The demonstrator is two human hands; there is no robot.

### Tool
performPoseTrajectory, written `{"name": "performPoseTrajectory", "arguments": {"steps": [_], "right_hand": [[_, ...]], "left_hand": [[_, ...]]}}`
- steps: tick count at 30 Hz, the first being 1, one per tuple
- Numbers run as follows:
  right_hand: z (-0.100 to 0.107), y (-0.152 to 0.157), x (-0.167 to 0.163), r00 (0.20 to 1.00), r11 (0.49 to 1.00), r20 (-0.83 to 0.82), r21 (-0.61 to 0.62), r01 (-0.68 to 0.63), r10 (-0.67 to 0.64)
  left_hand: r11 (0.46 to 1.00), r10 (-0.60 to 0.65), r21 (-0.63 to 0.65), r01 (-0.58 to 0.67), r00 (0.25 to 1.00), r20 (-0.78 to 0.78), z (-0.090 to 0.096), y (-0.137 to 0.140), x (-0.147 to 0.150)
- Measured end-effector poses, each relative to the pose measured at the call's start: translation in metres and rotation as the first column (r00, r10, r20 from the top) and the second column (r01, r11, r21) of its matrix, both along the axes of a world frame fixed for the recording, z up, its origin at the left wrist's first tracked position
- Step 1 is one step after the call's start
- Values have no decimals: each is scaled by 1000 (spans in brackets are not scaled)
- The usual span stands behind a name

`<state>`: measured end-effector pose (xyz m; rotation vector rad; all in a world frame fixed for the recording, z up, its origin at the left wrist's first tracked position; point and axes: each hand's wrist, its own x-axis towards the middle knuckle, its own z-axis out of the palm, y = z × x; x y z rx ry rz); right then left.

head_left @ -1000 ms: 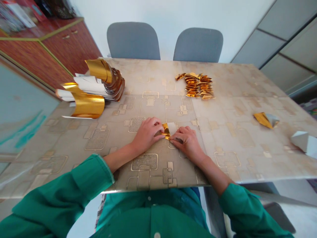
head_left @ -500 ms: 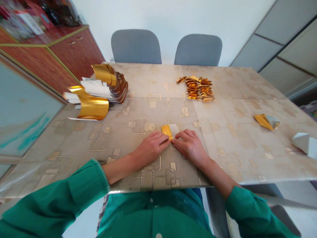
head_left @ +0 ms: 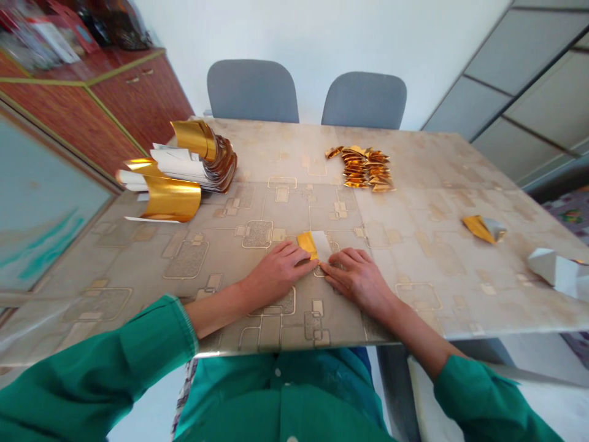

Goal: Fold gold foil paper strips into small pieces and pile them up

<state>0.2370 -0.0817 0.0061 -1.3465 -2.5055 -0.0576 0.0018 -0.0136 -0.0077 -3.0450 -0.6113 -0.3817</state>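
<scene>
A small folded piece of gold foil paper [head_left: 306, 243] lies flat on the table in front of me, gold on its left half and white on its right. My left hand [head_left: 284, 270] rests at its lower left, fingers bent together and pressing the gold half near the bottom edge. At the lower right corner, the thumb and curled fingers of my right hand [head_left: 359, 279] pinch the paper's edge. Both thumbs come close together below the sheet. The fingertips hide the bottom fold in part.
Curled gold sheets [head_left: 172, 197] and a thick sheet stack [head_left: 214, 156] stand at the left. Rows of folded gold pieces [head_left: 367, 169] sit at the back. To the right lie a gold-and-white scrap [head_left: 483, 229] and a white folded paper [head_left: 554, 270]. Two grey chairs [head_left: 252, 91] stand behind the table.
My right hand has shifted slightly right and its fingers have drawn back, so more of the white half shows. My left hand keeps pressing the gold half. The view has turned slightly.
</scene>
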Motion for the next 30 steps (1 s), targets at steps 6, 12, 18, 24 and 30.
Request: {"name": "performPoseTrajectory", "arguments": {"steps": [6, 12, 18, 24, 30], "right_hand": [[-5, 7, -9, 994, 999, -104, 29, 40, -37], [-7, 14, -16, 997, 1000, -71, 26, -1, 3], [-9, 12, -15, 1000, 998, -8, 67, -10, 10], [-6, 15, -16, 998, 996, 19, 57, -63, 62], [-5, 11, -15, 997, 993, -22, 92, -78, 80]], "left_hand": [[998, 27, -57, -25, 999, 27, -3, -1, -5], [998, 8, -70, -5, 999, 33, 0, 1, -5], [999, -29, -28, 32, 993, 112, -5, 3, -7], [1000, -19, -3, 20, 992, 128, -8, 2, -8], [999, 46, 21, -48, 995, 84, -4, -1, -10]]}}
